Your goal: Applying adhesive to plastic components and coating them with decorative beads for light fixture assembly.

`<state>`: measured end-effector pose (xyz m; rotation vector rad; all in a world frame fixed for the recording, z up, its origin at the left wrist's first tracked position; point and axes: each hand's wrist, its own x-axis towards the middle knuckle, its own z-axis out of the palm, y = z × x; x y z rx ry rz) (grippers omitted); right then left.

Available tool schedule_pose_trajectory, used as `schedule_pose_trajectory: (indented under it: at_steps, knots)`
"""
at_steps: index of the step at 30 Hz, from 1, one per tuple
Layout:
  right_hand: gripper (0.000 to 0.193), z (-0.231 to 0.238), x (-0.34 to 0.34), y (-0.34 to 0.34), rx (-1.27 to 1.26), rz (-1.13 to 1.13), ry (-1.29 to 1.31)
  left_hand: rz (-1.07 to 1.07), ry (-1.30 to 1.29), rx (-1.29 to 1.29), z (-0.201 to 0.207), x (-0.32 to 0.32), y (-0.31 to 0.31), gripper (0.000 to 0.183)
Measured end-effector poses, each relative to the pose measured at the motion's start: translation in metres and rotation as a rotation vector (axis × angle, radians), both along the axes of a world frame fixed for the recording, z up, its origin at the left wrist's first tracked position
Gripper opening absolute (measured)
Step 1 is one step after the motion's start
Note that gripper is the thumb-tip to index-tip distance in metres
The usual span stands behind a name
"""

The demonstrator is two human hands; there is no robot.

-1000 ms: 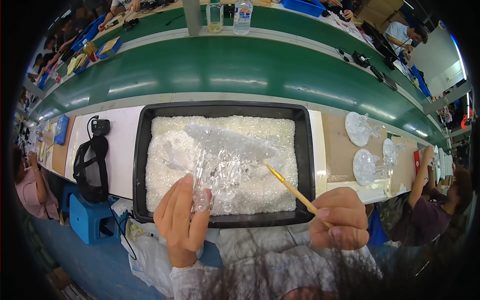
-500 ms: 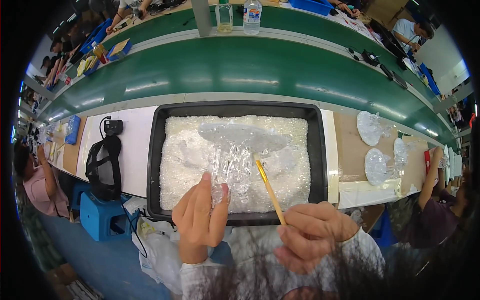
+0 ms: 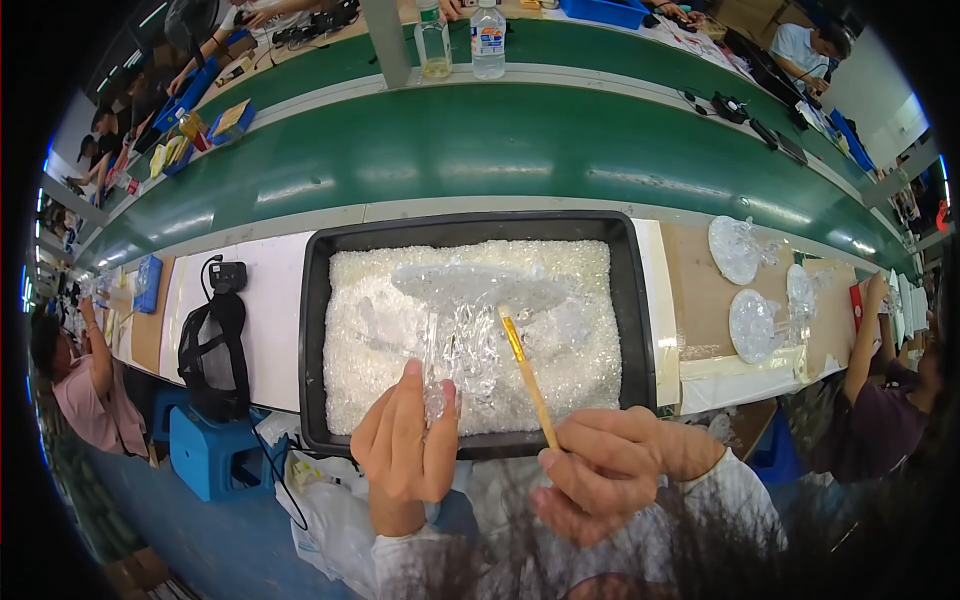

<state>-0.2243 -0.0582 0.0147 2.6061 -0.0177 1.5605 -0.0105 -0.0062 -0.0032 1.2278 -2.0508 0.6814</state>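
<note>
A blue stool [image 3: 197,455] stands at left, a clear bottle [image 3: 489,60] (labelled) farther back.

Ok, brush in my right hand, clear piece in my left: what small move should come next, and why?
Perhaps draw the brush lightly along the clear piece: your right hand grips the brush with its tip at or just over the piece, and your left hand holds the near end. Whether the tip touches is hard to tell.
</note>
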Motion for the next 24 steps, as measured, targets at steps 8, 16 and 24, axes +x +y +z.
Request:
schedule_pose_trajectory:
  at_steps: [8, 16, 24]
  knots:
    - [0.014, -0.001, -0.001, 0.000, -0.066, -0.024, 0.018, 0.002, 0.020, -0.049, 0.000, -0.003, -0.004, 0.015]
    - [0.013, -0.003, -0.004, 0.002, -0.055, 0.001, -0.034, 0.012, 0.032, -0.078, -0.003, -0.001, -0.003, 0.016]
    - [0.012, 0.000, -0.009, -0.003, -0.028, 0.003, 0.010, 0.023, 0.095, -0.002, -0.003, -0.004, -0.004, 0.012]
